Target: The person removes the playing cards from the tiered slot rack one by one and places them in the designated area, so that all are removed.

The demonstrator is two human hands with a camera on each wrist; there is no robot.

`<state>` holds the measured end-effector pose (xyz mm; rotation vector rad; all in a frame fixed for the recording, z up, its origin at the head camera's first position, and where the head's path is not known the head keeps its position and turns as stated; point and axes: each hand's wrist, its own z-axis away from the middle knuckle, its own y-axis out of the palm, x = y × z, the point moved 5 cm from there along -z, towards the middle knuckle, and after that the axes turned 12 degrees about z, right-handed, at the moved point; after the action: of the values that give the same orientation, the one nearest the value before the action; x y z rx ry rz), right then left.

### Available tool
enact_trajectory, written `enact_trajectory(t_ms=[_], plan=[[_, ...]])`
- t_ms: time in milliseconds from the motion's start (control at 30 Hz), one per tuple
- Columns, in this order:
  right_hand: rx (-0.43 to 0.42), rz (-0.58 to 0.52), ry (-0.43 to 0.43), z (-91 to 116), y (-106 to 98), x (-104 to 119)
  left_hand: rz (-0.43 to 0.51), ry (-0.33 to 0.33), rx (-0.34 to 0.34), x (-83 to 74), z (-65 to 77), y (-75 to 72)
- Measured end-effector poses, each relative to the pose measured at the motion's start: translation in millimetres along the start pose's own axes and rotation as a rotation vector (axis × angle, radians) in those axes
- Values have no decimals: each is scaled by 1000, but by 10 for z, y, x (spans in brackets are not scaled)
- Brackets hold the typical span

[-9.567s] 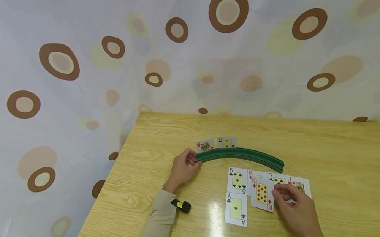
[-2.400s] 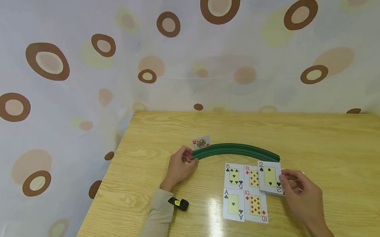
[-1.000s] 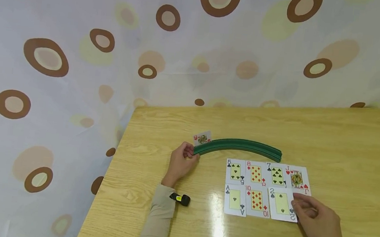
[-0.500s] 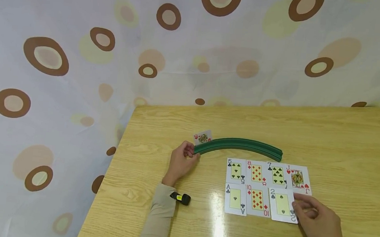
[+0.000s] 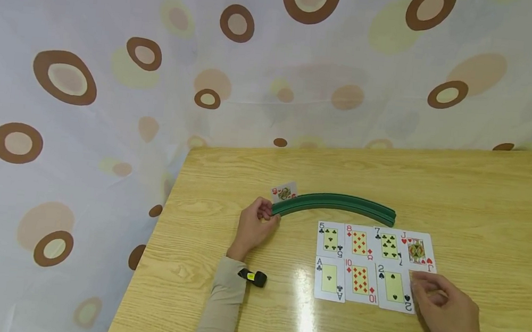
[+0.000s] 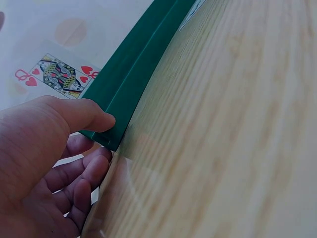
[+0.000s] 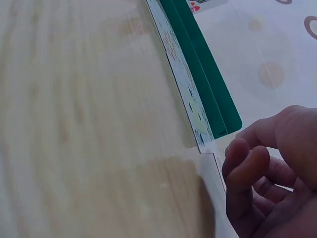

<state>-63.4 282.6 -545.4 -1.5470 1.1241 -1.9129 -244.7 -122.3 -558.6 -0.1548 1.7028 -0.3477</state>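
My left hand (image 5: 254, 229) pinches the left end of a curved green card holder (image 5: 335, 200). In the left wrist view its thumb lies on the holder (image 6: 143, 59), with the other fingers curled below the end. A queen of hearts (image 5: 284, 193) stands in the slot beside that hand. The two of spades (image 5: 394, 290) lies flat at the right end of the lower row. Right beside its edge is my right hand (image 5: 449, 312), fingers loosely bent; in the right wrist view nothing shows between the thumb and fingers.
Left of the two are the ace of clubs (image 5: 329, 280) and ten of diamonds (image 5: 360, 282). Above lie the five of clubs (image 5: 330, 240), eight of diamonds (image 5: 359, 243), seven of clubs (image 5: 388, 246) and jack of hearts (image 5: 416, 250). A patterned curtain (image 5: 255, 79) borders the wooden table (image 5: 497, 209).
The ten of diamonds, then the two of spades from the holder, were laid in the lower row by my right hand. It has just let go of the two; my left hand keeps its grip.
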Motion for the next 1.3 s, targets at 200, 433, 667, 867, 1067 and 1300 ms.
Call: enact_trajectory(t_ms=[200,433,667,867,1067,1300], plan=[[4,-46,-25,-51,16,183,-4,-14,3,12,12,-7],[20,-63,-141,-235,26,485,-11,-24,-3,1,21,1],[-56,-69,-342,-430,28,828,-30,-29,9,28,10,42],[-88,-89,-452,-652,87,1038,-24,-22,11,19,-9,54],[-125,-143,-507,-835,177,1199,-10,-30,15,-5,-4,52],[-173,-231,-562,-956,317,1368,-24,-33,20,-30,-6,63]])
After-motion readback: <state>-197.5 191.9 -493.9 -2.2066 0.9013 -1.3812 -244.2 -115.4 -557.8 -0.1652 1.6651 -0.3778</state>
